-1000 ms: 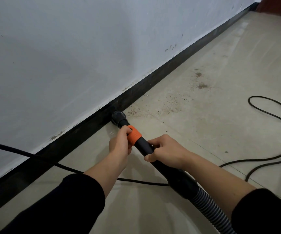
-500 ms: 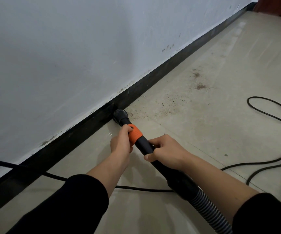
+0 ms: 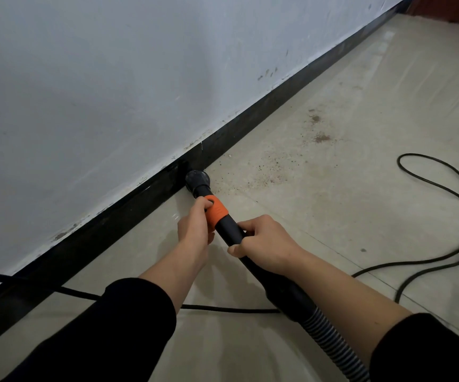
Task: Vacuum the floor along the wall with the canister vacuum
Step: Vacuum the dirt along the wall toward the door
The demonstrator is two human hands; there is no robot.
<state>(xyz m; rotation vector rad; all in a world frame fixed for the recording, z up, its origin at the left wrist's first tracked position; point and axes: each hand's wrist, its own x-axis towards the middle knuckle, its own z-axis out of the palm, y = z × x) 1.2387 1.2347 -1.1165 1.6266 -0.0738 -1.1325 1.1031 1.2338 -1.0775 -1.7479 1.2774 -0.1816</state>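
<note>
Nozzle (image 3: pixel 197 181) of the vacuum tube (image 3: pixel 231 226) rests on the floor (image 3: pixel 360 205) against the black skirting board (image 3: pixel 250 128), at the near edge of scattered dirt (image 3: pixel 272 169). The left hand (image 3: pixel 195 226) grips the orange collar (image 3: pixel 216 209); the right hand (image 3: pixel 264 244) grips the tube just behind it. A power cord (image 3: pixel 443 260) loops at right.

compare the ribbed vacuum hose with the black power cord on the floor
The ribbed hose is thick with grey and black rings; the power cord is thin and smooth. The hose joins the wand gripped by the left hand and right hand; the cord lies loose on the floor, looping at the right. Both are dark and flexible.
</note>
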